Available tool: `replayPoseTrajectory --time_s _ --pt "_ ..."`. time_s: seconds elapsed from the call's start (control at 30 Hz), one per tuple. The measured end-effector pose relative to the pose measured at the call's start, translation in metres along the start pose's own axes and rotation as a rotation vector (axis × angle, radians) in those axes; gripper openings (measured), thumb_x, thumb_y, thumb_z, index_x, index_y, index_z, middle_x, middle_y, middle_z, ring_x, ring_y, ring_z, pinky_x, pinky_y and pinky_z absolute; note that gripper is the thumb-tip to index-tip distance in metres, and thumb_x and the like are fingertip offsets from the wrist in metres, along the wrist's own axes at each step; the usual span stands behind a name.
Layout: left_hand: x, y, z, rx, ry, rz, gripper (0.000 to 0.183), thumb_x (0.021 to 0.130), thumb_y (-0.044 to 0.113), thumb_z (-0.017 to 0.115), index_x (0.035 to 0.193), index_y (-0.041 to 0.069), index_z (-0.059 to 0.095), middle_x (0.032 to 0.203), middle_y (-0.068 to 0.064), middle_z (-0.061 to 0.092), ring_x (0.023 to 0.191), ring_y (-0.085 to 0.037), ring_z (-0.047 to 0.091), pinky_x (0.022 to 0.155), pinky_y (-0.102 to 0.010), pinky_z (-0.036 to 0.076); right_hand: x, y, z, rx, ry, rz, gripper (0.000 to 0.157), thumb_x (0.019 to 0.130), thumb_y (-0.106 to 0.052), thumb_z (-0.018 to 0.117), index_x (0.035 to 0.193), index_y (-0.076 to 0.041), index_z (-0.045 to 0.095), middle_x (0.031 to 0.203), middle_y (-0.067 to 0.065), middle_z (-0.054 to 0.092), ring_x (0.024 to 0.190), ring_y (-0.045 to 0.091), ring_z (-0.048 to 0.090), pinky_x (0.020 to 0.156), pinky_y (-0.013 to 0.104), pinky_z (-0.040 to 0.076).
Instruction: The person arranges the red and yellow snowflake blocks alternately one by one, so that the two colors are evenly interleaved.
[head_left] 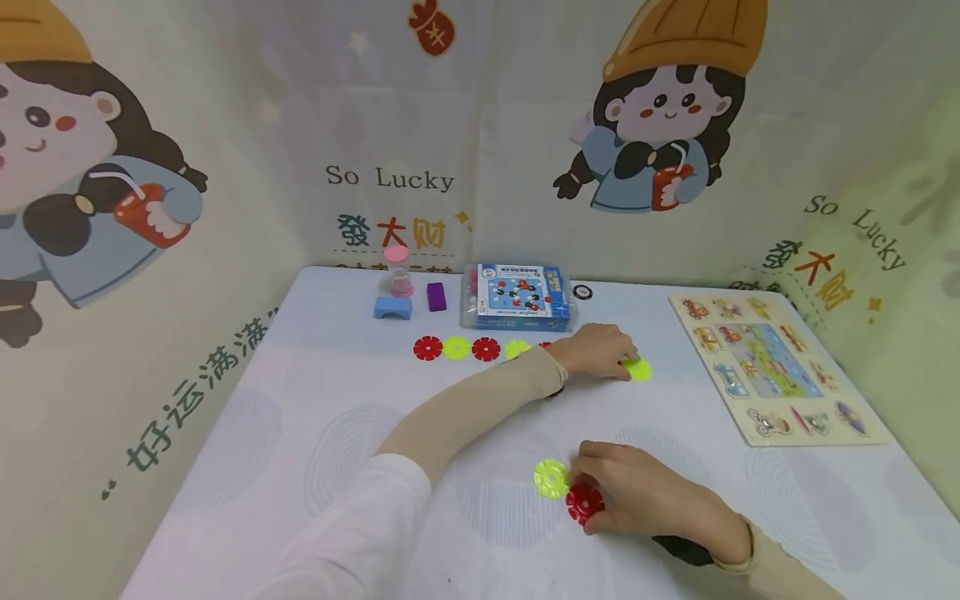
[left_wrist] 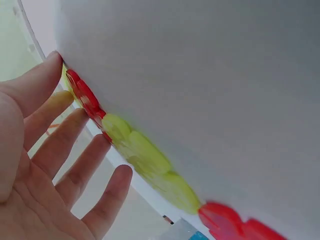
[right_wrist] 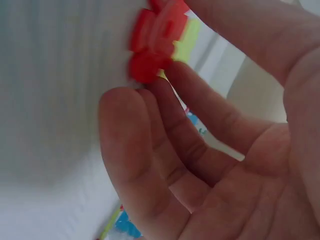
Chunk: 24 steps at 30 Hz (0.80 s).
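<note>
A row of red and yellow-green notched plastic discs (head_left: 486, 349) lies flat on the table, partly hidden behind my left forearm. At its right end my left hand (head_left: 596, 350) pinches a yellow-green disc (head_left: 640, 369) between thumb and index finger, the other fingers spread along the row. In the left wrist view a red disc (left_wrist: 85, 97) and a yellow-green disc (left_wrist: 145, 155) follow on from it. Nearer the front, my right hand (head_left: 637, 492) holds a red disc (head_left: 585, 504) by its edges with thumb and fingers. Another yellow-green disc (head_left: 551, 479) lies just left of it.
Behind the row stands a clear-lidded box (head_left: 517, 297) with a molecule picture. Left of it are a purple block (head_left: 437, 297), a blue arch block (head_left: 393, 308) and a pink sand timer (head_left: 399, 271). A small black ring (head_left: 582, 292) lies right of the box, and a wooden puzzle board (head_left: 731, 371) farther right.
</note>
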<state>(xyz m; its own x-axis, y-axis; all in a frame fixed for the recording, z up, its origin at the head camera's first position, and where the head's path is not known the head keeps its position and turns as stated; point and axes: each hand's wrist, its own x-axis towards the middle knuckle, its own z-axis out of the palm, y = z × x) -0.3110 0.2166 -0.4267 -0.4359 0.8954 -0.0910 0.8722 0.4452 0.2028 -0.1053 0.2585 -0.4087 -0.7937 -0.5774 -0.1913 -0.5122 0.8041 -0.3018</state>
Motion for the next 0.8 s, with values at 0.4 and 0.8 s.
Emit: replayPoseTrajectory --time_s 0.4,0.8 --pt "0.005 0.004 0.001 0.019 0.001 -0.053 0.042 0.087 0.045 0.063 0.127 0.031 0.060 0.131 0.016 0.058 0.115 -0.004 0.055 0.087 -0.021 0.047 -0.003 0.003 0.008 0.110 0.030 -0.006 0.032 0.070 -0.036 0.082 0.096 -0.029 0.065 0.091 -0.017 0.054 0.076 -0.002 0.050 0.067 0.015 0.046" --pt "0.007 0.004 0.001 0.050 -0.007 -0.077 0.043 0.087 0.047 0.062 0.127 0.033 0.059 0.132 0.017 0.057 0.117 -0.005 0.054 0.087 -0.022 0.048 -0.004 0.033 -0.016 -0.038 0.225 -0.048 0.032 0.064 -0.036 0.082 0.093 -0.025 0.074 0.082 -0.017 0.059 0.068 -0.003 0.051 0.063 0.016 0.045"
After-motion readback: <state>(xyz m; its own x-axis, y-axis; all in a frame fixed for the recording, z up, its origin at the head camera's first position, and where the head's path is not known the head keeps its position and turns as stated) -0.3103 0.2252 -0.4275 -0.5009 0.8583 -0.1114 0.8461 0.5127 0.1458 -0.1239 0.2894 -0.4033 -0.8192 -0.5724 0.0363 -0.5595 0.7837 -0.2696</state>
